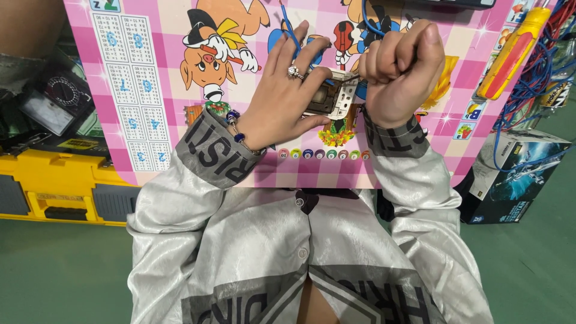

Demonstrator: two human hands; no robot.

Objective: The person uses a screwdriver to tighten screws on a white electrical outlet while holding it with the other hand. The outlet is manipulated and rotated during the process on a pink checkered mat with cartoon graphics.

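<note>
My left hand point(282, 96) grips a small white electrical socket module point(332, 96), holding it down on a pink cartoon-printed table top point(162, 90). A blue wire point(290, 29) runs up from the socket past my fingers. A ring and a beaded bracelet are on that hand. My right hand point(402, 69) is closed in a fist around a thin tool handle, its tip meeting the socket's right side. The tool itself is mostly hidden inside the fist.
A yellow toolbox point(57, 186) and a multimeter point(51, 105) lie to the left. At right are a yellow-and-red screwdriver point(514, 51), a bundle of blue and red wires point(540, 72) and a cardboard box point(516, 174). The floor is green.
</note>
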